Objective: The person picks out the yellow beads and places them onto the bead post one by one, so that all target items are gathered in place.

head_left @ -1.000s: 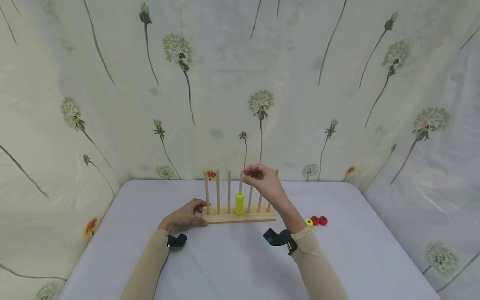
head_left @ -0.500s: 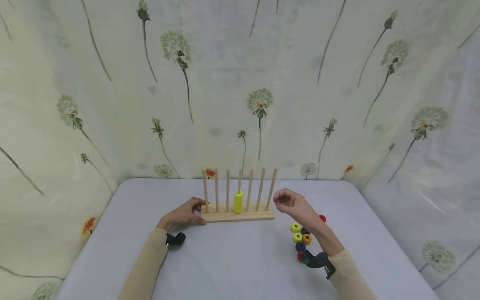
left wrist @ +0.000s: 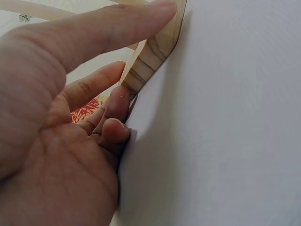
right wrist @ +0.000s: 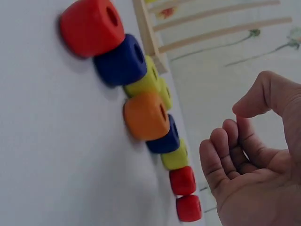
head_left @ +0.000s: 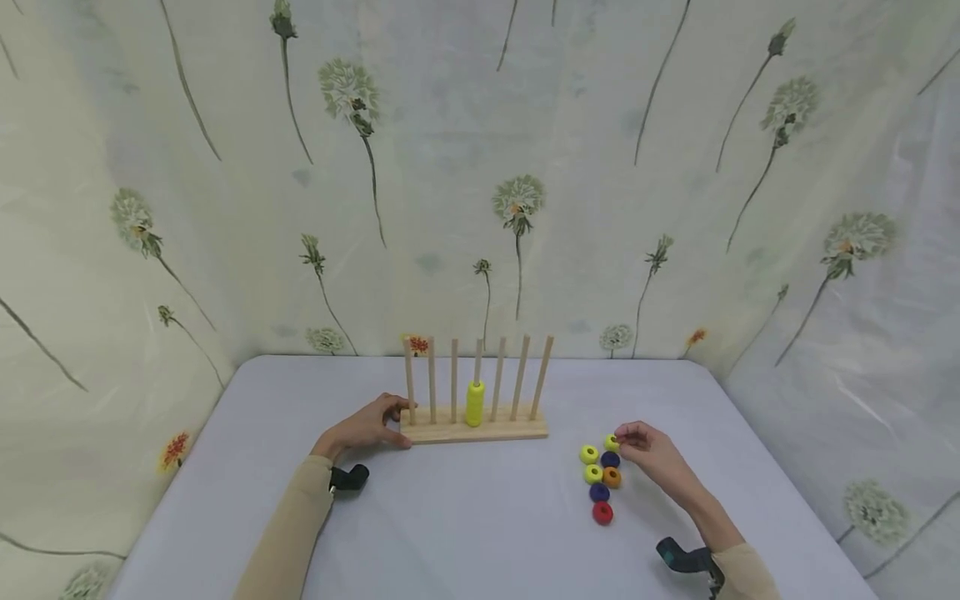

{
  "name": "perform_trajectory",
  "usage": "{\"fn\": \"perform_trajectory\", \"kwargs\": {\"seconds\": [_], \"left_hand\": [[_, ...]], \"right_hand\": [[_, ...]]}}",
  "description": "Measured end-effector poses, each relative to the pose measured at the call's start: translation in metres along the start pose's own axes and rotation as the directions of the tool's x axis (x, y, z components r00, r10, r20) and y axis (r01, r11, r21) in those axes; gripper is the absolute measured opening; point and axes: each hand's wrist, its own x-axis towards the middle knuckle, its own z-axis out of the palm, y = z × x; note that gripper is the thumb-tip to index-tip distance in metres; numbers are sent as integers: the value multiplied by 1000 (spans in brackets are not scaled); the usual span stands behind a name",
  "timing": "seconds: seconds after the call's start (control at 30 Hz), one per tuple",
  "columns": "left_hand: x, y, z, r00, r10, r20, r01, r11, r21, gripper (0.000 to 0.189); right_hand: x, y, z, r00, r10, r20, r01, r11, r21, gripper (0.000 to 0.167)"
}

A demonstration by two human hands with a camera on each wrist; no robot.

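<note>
My left hand [head_left: 366, 426] grips the left end of a wooden peg stand [head_left: 480, 430], thumb along the front and fingers round the end, as the left wrist view confirms. Upright pegs rise from the base. Yellow beads [head_left: 475, 405] are stacked on the middle peg. To the right, my right hand [head_left: 656, 462] hovers beside a loose yellow bead [right wrist: 175, 157], thumb and fingertips drawn close together. In the right wrist view a gap separates its fingers from the beads, and it holds nothing.
Loose beads lie right of the stand: an orange bead [head_left: 612, 477], a blue bead [head_left: 599, 492], a red bead [head_left: 602, 512] and several others. Two more red beads [right wrist: 182, 180] show in the right wrist view. A flowered curtain [head_left: 420, 167] hangs behind the white table [head_left: 450, 517].
My right hand has left the top of the middle peg and moved right and down to the loose beads. My left hand stays on the stand.
</note>
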Motion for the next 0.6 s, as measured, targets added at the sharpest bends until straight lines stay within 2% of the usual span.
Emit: {"fn": "perform_trajectory", "kwargs": {"seconds": [0.2, 0.3, 0.47, 0.6], "left_hand": [[-1, -2, -1, 1000, -9, 3, 9, 1000, -1, 74], [0, -3, -1, 1000, -8, 3, 8, 1000, 3, 75], [1, -2, -2, 1000, -8, 6, 8, 1000, 3, 75], [2, -2, -2, 1000, -6, 5, 6, 1000, -1, 74]], "right_hand": [[2, 24, 1, 995, 90, -52, -93, 994, -53, 36], [7, 33, 4, 990, 111, -91, -117, 991, -68, 37], [15, 40, 9, 987, 87, -133, -99, 992, -83, 36], [21, 40, 10, 988, 71, -136, -84, 992, -93, 37]]}}
